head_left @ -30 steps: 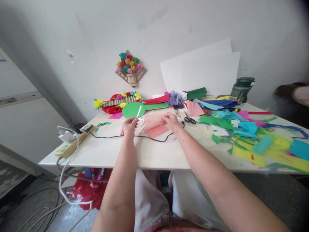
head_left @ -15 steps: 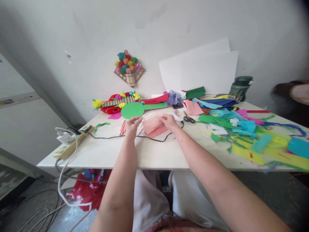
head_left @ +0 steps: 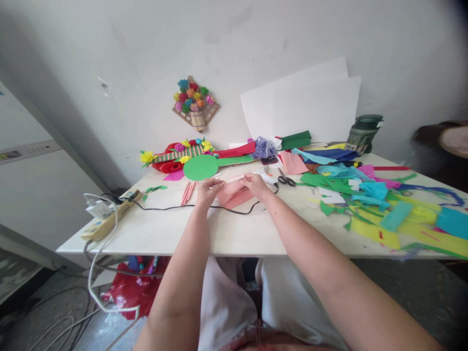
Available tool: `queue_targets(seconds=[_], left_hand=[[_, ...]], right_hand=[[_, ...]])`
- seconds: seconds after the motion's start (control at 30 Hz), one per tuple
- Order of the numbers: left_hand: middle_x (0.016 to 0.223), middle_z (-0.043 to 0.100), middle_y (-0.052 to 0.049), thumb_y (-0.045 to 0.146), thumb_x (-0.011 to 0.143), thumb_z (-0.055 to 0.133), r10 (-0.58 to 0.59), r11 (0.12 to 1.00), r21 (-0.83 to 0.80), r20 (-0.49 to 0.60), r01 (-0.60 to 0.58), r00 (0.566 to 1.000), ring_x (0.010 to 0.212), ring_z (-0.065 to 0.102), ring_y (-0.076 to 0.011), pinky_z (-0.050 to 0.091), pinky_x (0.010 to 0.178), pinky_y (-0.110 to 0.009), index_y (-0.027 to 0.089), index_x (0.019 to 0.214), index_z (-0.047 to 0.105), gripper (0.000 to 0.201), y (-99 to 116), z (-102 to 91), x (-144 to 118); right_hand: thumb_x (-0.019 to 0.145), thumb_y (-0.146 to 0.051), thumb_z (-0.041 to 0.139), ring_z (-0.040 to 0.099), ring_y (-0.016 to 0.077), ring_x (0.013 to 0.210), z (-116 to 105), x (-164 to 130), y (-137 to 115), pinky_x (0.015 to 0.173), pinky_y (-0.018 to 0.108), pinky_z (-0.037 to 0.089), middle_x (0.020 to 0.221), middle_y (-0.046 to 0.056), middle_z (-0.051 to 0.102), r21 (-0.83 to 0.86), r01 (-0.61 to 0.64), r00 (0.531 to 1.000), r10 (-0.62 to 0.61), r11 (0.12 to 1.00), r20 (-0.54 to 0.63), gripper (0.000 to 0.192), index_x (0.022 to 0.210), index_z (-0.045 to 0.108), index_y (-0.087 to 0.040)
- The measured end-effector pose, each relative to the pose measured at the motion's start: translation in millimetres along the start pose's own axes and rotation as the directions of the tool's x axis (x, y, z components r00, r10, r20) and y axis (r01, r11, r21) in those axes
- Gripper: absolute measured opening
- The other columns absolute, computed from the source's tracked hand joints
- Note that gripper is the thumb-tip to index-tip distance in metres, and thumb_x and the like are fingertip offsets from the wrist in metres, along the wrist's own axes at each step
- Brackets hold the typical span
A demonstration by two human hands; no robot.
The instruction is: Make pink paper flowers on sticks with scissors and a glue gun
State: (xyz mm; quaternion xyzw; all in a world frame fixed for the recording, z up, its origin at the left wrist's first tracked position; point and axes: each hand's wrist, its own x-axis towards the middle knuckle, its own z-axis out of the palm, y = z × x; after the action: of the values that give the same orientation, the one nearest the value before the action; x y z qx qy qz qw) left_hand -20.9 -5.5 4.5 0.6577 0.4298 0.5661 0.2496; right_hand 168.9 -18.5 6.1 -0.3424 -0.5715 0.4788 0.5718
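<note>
Stick point(head_left: 235, 179) at frame centre.
Left hand point(head_left: 206, 193) and right hand point(head_left: 256, 186) pinch opposite ends, likely for steadiness, near pink paper point(head_left: 236, 197).

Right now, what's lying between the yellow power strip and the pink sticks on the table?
In the head view, green leaf shapes lie between the power strip and pink sticks; a black cable crosses nearer the person.
</note>
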Motion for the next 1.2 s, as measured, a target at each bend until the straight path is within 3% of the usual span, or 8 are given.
queue_targets(seconds=[0.23, 0.4, 0.5, 0.6, 0.7, 0.77, 0.9, 1.2], left_hand=[[0.081, 0.068, -0.006, 0.035, 0.061, 0.071, -0.002, 1.0, -0.006, 0.024, 0.003, 1.0, 0.079, 0.059, -0.0188, 0.044, 0.073, -0.03, 0.017, 0.076, 0.071, 0.023, 4.4, 0.9, -1.2], [0.087, 0.067, -0.008, 0.052, 0.07, 0.06, -0.14, 0.968, -0.206, 0.022, 0.142, 0.99, 0.08, 0.06, -0.0178, 0.044, 0.068, -0.026, 0.014, 0.092, 0.069, 0.045, 9.5, 1.5, -2.0], [0.079, 0.067, -0.008, 0.054, 0.067, 0.063, -0.252, 0.886, -0.362, 0.144, 0.288, 0.957, 0.071, 0.06, -0.0164, 0.045, 0.062, -0.026, 0.012, 0.095, 0.067, 0.05, 9.1, 1.5, -3.1], [0.073, 0.066, -0.005, 0.043, 0.06, 0.073, -0.241, 0.831, -0.432, 0.287, 0.35, 0.927, 0.064, 0.059, -0.0147, 0.045, 0.06, -0.026, 0.013, 0.089, 0.068, 0.043, 7.9, 1.6, -5.0], [0.066, 0.064, -0.005, 0.037, 0.057, 0.075, -0.206, 0.827, -0.44, 0.343, 0.35, 0.916, 0.062, 0.058, -0.0144, 0.044, 0.06, -0.026, 0.012, 0.075, 0.067, 0.032, 5.9, 2.1, -5.8], [0.063, 0.062, -0.004, 0.034, 0.056, 0.075, -0.204, 0.828, -0.449, 0.316, 0.336, 0.926, 0.061, 0.057, -0.0139, 0.044, 0.061, -0.026, 0.012, 0.07, 0.066, 0.028, 4.1, 2.4, -5.0], [0.061, 0.06, 0.0, 0.029, 0.054, 0.074, -0.227, 0.81, -0.489, 0.247, 0.324, 0.942, 0.058, 0.055, -0.0118, 0.043, 0.059, -0.025, 0.013, 0.07, 0.064, 0.025, 1.3, 2.1, -2.5], [0.061, 0.061, -0.001, 0.025, 0.053, 0.075, -0.182, 0.757, -0.563, 0.307, 0.332, 0.934, 0.057, 0.057, -0.0117, 0.045, 0.059, -0.025, 0.013, 0.069, 0.063, 0.023, 4.8, 1.7, -4.3]], right_hand=[[0.061, -0.045, 0.069, 0.054, 0.013, 0.054, -1.0, 0.3, -0.3, 0.055, 0.028, 0.051, 0.055, -0.003, 0.055, 0.037, -0.001, 1.0, 0.002, 0.999, -0.025, 0.029, 0.059, 0.056, -0.019], [0.058, -0.05, 0.07, 0.052, 0.0112, 0.051, -0.2, -0.2, -2.9, 0.049, 0.025, 0.049, 0.054, -0.003, 0.054, 0.051, -0.006, 0.999, 0.008, 0.999, -0.048, 0.035, 0.06, 0.057, -0.018], [0.057, -0.049, 0.071, 0.053, 0.0106, 0.05, -0.6, -0.1, -3.3, 0.046, 0.023, 0.047, 0.056, -0.002, 0.056, 0.079, -0.018, 0.998, 0.022, 0.997, -0.052, 0.036, 0.063, 0.058, -0.017], [0.057, -0.048, 0.071, 0.052, 0.0101, 0.051, -2.0, 0.8, -2.9, 0.044, 0.022, 0.045, 0.059, -0.001, 0.057, 0.112, -0.02, 0.997, 0.029, 0.994, -0.076, 0.035, 0.066, 0.06, -0.016], [0.057, -0.047, 0.071, 0.048, 0.0085, 0.049, -3.2, 0.8, -3.3, 0.041, 0.02, 0.041, 0.059, -0.002, 0.056, 0.098, -0.011, 0.994, 0.022, 0.995, -0.106, 0.034, 0.066, 0.061, -0.016], [0.057, -0.048, 0.07, 0.044, 0.0075, 0.047, -3.4, 0.0, -4.5, 0.038, 0.019, 0.036, 0.058, -0.002, 0.054, 0.069, -0.004, 0.993, 0.012, 0.998, -0.118, 0.034, 0.065, 0.061, -0.016], [0.058, -0.048, 0.069, 0.037, 0.006, 0.044, -3.3, -1.4, -6.2, 0.035, 0.019, 0.029, 0.056, -0.003, 0.051, 0.013, 0.015, 0.993, -0.013, 1.0, -0.115, 0.033, 0.06, 0.059, -0.017], [0.061, -0.045, 0.067, 0.034, 0.0058, 0.043, -6.1, 2.5, 0.4, 0.035, 0.019, 0.026, 0.056, -0.004, 0.05, -0.002, 0.016, 0.989, -0.016, 1.0, -0.149, 0.029, 0.063, 0.06, -0.017]])
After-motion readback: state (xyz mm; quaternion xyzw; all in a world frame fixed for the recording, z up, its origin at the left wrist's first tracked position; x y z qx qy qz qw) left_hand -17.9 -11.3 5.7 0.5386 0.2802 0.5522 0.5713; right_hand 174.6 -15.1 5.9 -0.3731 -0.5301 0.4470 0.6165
